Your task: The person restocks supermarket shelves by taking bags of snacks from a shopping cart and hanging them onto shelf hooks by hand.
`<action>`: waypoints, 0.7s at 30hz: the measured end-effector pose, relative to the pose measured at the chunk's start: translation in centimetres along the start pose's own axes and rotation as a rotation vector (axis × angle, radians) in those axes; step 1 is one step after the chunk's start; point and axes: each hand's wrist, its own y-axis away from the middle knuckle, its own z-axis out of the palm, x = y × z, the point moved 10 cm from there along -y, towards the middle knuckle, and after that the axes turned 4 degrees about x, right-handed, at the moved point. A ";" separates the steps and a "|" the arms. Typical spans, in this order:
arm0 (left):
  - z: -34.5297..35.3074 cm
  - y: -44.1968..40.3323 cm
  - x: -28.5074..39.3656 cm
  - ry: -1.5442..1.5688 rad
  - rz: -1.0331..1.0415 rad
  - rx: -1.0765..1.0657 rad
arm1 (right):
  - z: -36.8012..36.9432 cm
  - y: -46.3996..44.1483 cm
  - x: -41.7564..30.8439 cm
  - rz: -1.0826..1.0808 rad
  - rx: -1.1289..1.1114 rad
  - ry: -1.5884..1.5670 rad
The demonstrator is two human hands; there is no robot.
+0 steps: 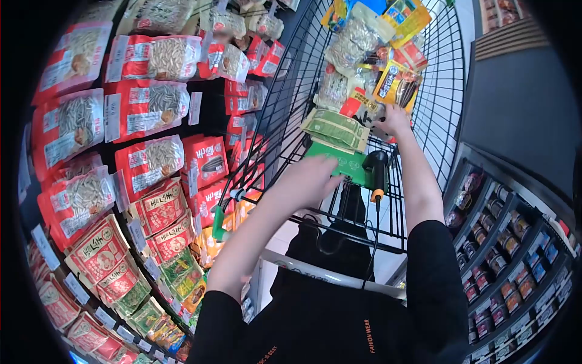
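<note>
My right hand point(394, 121) reaches into the shopping cart point(445, 91), its fingers closed at the edge of a clear and red package point(365, 108). Just above it lies a yellow bag point(397, 85) with dark contents. My left hand point(312, 179) is over the near end of the cart, beside a green panel point(348, 164), with its thumb apart from the other fingers. A green package point(335, 129) lies beyond that panel. To the right of the panel is a black handheld device point(377, 170) with an orange tip and a cable.
Hanging red and clear packets of seeds point(148, 109) fill the shelves at the left. Shelves of jars and small packs point(503, 242) stand at the lower right. More clear bags point(354, 45) lie deeper in the cart. The white cart handle point(327, 276) crosses before my body.
</note>
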 end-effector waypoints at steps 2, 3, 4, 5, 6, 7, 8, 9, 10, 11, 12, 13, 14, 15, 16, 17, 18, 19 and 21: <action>1.6 -3.3 -2.4 -0.096 -0.125 -0.164 | -1.2 0.3 -1.2 0.028 -0.026 -0.050; 2.1 -4.3 -3.7 -0.148 -0.189 -0.245 | -1.0 1.1 -2.1 0.030 -0.229 -0.064; 3.0 -5.4 -5.0 -0.106 -0.214 -0.273 | 0.2 0.9 -2.7 -0.025 -0.243 -0.016; 4.7 -6.1 -6.7 -0.060 -0.238 -0.301 | 1.7 1.2 -3.2 -0.079 -0.258 0.034; 6.4 -6.4 -8.1 -0.014 -0.262 -0.325 | 2.8 1.4 -3.8 -0.135 -0.270 0.087; 6.9 -6.2 -8.9 -0.009 -0.313 -0.312 | 2.4 1.3 -4.6 -0.192 -0.198 0.091; 7.3 -6.5 -9.6 -0.024 -0.315 -0.328 | 1.8 0.7 -4.9 -0.188 -0.116 0.063; 7.6 -6.4 -9.8 -0.035 -0.320 -0.349 | 1.0 0.7 -5.4 -0.185 -0.042 0.036; 8.0 -6.2 -9.9 -0.044 -0.324 -0.374 | 0.4 0.9 -5.9 -0.180 0.030 0.008; 8.5 -6.2 -10.1 -0.042 -0.327 -0.396 | -0.5 0.8 -7.1 -0.229 0.106 0.033; 9.3 -6.3 -10.4 -0.042 -0.328 -0.416 | -2.2 0.9 -9.1 -0.320 0.153 0.015; 9.9 -6.3 -10.5 -0.039 -0.332 -0.439 | -4.0 1.3 -11.4 -0.412 0.195 -0.003; 10.0 -6.2 -10.4 -0.083 -0.311 -0.445 | -3.7 1.4 -13.3 -0.426 0.050 -0.115; 10.4 -5.8 -10.2 -0.124 -0.294 -0.455 | -2.8 1.9 -15.2 -0.439 -0.102 -0.228; 10.7 -5.6 -9.9 -0.166 -0.275 -0.462 | 0.2 2.5 -16.9 -0.469 -0.319 -0.241; 11.4 -5.2 -10.4 -0.228 -0.331 -0.553 | 1.6 3.4 -17.7 -0.492 -0.302 -0.110; 11.3 -5.1 -10.3 -0.231 -0.340 -0.546 | 2.8 4.5 -18.2 -0.514 -0.284 0.019; 10.9 -5.0 -10.3 -0.236 -0.348 -0.539 | 3.1 5.1 -18.6 -0.524 -0.281 0.023; 10.1 -5.0 -10.6 -0.228 -0.372 -0.501 | 3.4 5.6 -19.1 -0.542 -0.276 0.032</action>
